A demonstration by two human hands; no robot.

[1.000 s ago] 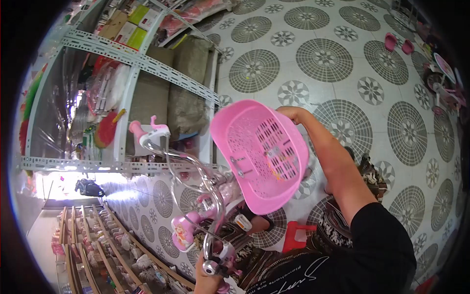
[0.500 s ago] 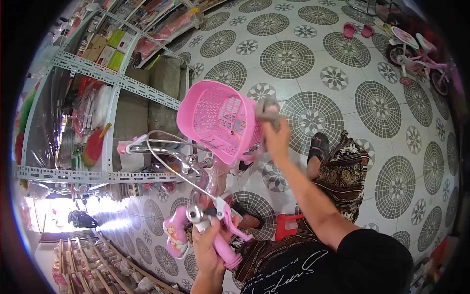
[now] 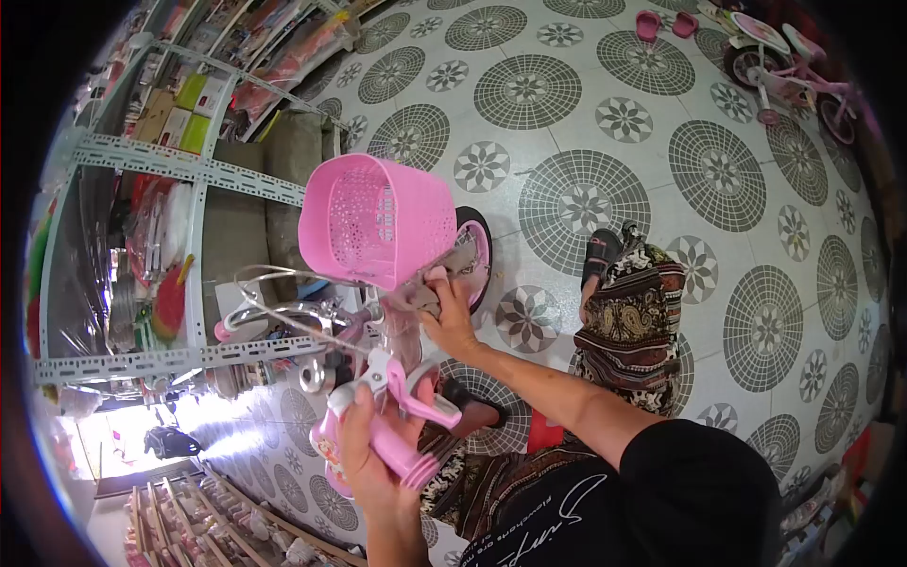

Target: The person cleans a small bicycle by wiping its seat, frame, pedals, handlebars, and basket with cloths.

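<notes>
A small pink children's bicycle stands in front of me, its pink perforated basket (image 3: 335, 222) tilted on the front. My left hand (image 3: 373, 463) is closed round the pink handlebar grip (image 3: 402, 458), beside the pink brake lever (image 3: 425, 406) and a chrome bell (image 3: 319, 374). Just below the basket, my right hand (image 3: 453, 317) has its fingers closed on a grey cloth (image 3: 420, 295), close to the front of the bicycle. Part of the front wheel (image 3: 480, 255) shows behind the basket. The chrome handlebar (image 3: 283, 312) reaches left, with a white cable looping over it.
Metal shelving (image 3: 142, 156) packed with goods runs along the left. A second pink bicycle (image 3: 789, 76) and pink slippers (image 3: 664, 25) are on the patterned tile floor at the top right. Red plastic (image 3: 545, 432) shows beside my patterned trousers.
My right hand has brought the cloth from the basket's right side down and left, below the basket. Basket and handlebar have shifted left in view, and more of the front wheel shows.
</notes>
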